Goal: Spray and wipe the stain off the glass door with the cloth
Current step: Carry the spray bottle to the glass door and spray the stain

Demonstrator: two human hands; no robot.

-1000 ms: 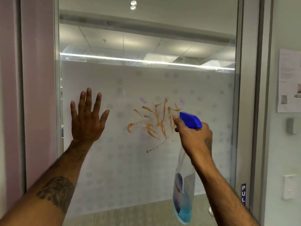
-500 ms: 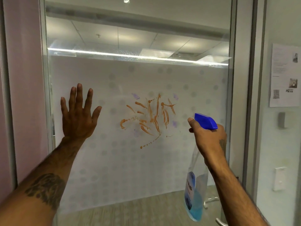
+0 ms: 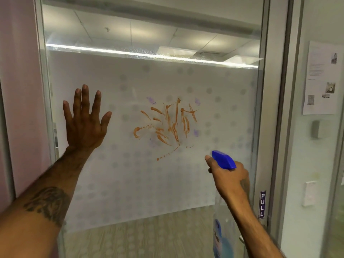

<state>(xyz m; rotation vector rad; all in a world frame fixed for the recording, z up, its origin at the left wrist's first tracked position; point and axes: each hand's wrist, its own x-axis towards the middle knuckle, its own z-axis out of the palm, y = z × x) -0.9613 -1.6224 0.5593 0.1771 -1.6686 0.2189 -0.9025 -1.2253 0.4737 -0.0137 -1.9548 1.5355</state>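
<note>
Nearest, R hand [image 3: 229, 175] is wrapped round the neck of the spray bottle [image 3: 222, 237]: bottle hangs w/ long axis roughly vertical, blue trigger head [image 3: 224, 159] on top w/ nozzle aimed up-left at the glass, clear body holding blue liquid in its lower part. L hand [image 3: 84, 121] is fully open, fingers spread, palm towards the glass door [image 3: 121, 183] at left, gripping nothing; can't tell if it touches. Furthest, orange stain [image 3: 167, 127] streaks mid-pane on the frosted dotted part, between both hands, just up-left of the nozzle.

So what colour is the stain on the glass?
Orange-brown stain, with faint purple smudges around it; head view.
</note>
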